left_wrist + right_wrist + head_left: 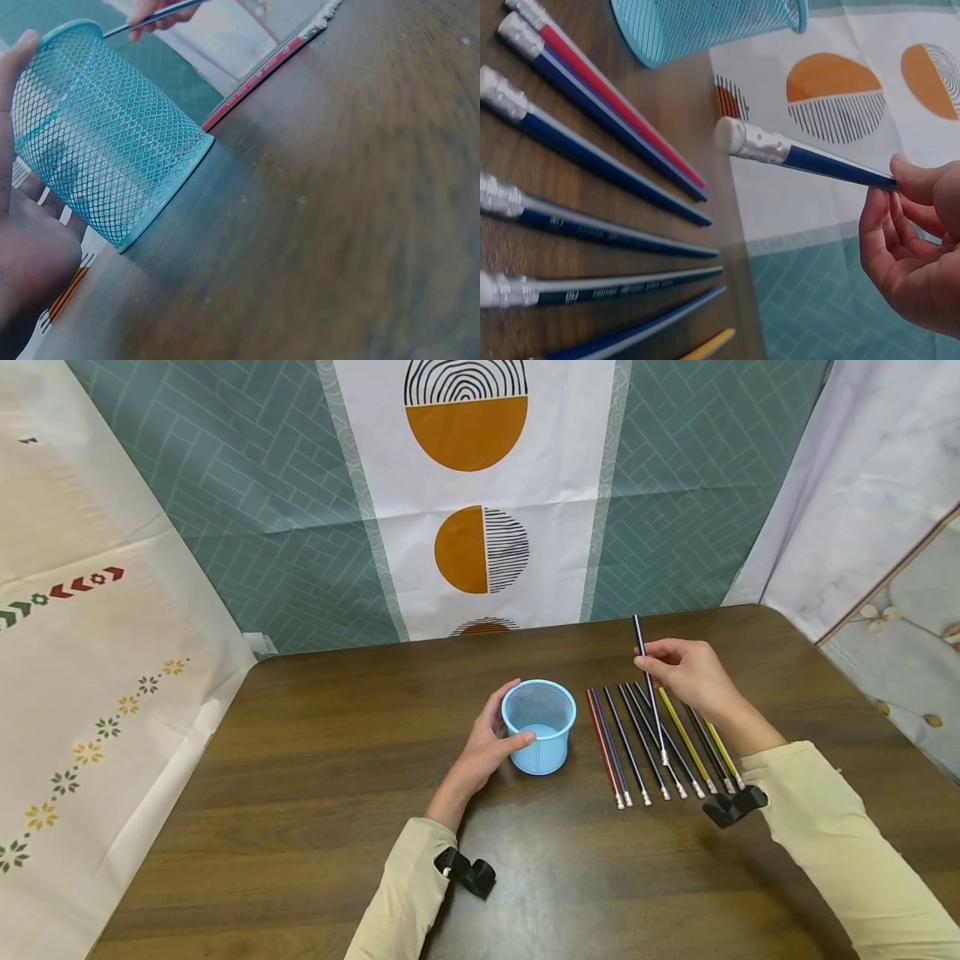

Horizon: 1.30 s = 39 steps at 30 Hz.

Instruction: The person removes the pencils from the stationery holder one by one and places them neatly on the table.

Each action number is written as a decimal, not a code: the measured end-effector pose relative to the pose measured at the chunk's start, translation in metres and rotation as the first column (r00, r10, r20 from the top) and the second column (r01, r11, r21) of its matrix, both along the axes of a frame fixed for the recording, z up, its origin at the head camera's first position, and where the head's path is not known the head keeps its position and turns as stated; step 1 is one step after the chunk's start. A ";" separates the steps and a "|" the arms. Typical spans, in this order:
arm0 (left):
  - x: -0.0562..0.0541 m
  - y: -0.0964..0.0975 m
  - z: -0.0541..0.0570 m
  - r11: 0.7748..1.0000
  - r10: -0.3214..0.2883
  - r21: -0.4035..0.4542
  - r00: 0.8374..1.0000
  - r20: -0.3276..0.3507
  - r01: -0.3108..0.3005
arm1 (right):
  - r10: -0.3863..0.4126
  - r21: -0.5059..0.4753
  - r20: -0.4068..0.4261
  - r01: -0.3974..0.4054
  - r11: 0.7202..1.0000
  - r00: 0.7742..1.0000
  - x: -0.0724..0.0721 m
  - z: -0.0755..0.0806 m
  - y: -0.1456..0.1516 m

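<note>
A light blue mesh pencil cup (542, 752) stands upright on the table, its inside bare in the head view. My left hand (491, 742) holds it from the left, thumb over the near rim and fingers round the far side. Above the row of pencils, my right hand (686, 672) pinches a dark blue pencil (825, 163) between thumb and fingertips. Its white eraser end points down toward me and its other end up. In the right wrist view the pencil hangs apart from the others.
Several pencils lie side by side right of the cup, eraser ends toward me: a red pencil (602, 743) nearest it, then blue and dark ones, and a yellow pencil (686, 739). The brown wooden table (337, 760) ends at a patterned cloth (292, 510) behind.
</note>
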<state>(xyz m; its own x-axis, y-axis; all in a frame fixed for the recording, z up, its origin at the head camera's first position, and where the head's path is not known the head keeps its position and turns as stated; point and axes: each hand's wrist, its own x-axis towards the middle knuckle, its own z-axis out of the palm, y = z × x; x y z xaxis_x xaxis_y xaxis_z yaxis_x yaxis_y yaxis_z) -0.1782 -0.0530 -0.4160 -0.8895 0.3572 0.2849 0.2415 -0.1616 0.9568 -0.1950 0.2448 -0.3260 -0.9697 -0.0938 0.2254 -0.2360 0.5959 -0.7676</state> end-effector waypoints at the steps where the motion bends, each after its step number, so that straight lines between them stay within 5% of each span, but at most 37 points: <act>1: 0.000 0.000 0.000 1.000 0.001 0.001 1.000 -0.001 -0.001 | -0.005 0.001 0.006 0.005 1.000 1.000 0.000 -0.001 0.002; 39: 0.001 0.000 0.002 1.000 0.003 -0.002 1.000 0.004 -0.003 | -0.070 0.063 0.156 0.061 0.996 0.985 -0.010 -0.030 0.063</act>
